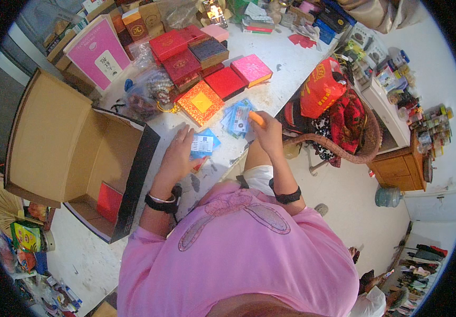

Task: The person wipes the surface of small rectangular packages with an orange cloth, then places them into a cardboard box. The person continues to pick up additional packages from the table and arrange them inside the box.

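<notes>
My left hand (177,152) lies on the white table with thumb and fingers spread around the left edge of some blue cards or packets (207,146). The top one carries a white printed label; a bit of red shows beneath, near the thumb. In my right hand (268,130) is a small orange object (256,118), its far part hidden by the fingers. Just left of that hand, a loose pile of blue cards or clear packets (239,117) is fanned out on the table. An orange-and-gold patterned box (200,103) sits directly behind both piles.
A large open cardboard box (109,158) with a red flat piece (109,201) inside stands at left. Several small gift boxes, among them a pink one (251,68), are stacked behind. Bagged beads (160,85) lie beside them. A wicker chair (364,148) holding bags stands right of the table.
</notes>
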`<state>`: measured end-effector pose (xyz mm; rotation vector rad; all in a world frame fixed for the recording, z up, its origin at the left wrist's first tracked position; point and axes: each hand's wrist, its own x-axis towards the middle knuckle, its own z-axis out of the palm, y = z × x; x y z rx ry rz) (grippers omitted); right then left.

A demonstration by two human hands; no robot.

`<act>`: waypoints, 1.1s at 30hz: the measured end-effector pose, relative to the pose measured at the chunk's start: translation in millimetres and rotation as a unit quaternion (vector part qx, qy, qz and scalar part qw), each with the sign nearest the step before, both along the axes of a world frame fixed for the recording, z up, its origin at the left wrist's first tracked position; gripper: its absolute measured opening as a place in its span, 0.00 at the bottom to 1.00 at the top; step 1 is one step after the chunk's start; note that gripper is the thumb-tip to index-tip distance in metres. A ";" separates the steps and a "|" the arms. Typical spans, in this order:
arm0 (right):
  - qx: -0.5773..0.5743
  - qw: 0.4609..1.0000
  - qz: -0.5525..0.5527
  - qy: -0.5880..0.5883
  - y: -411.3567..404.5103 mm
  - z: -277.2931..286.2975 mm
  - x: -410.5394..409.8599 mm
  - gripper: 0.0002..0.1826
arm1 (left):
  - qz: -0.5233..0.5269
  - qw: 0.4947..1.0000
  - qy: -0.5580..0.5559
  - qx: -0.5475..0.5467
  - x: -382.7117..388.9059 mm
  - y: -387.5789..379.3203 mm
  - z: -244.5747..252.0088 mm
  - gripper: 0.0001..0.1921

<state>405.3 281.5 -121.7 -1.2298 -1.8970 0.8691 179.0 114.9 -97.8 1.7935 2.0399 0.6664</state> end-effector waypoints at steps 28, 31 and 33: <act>0.047 0.990 0.134 0.028 -51.8 55.2 -18.4 0.14 | 0.009 0.992 -0.050 0.112 22.2 2.3 51.2 0.33; -0.068 0.986 0.103 0.114 -58.1 70.6 -22.5 0.16 | 0.021 0.989 -0.078 0.124 30.3 2.7 55.1 0.33; -0.148 0.981 0.100 0.075 -65.3 81.9 -22.0 0.16 | 0.019 0.983 -0.085 0.160 35.6 3.0 55.9 0.32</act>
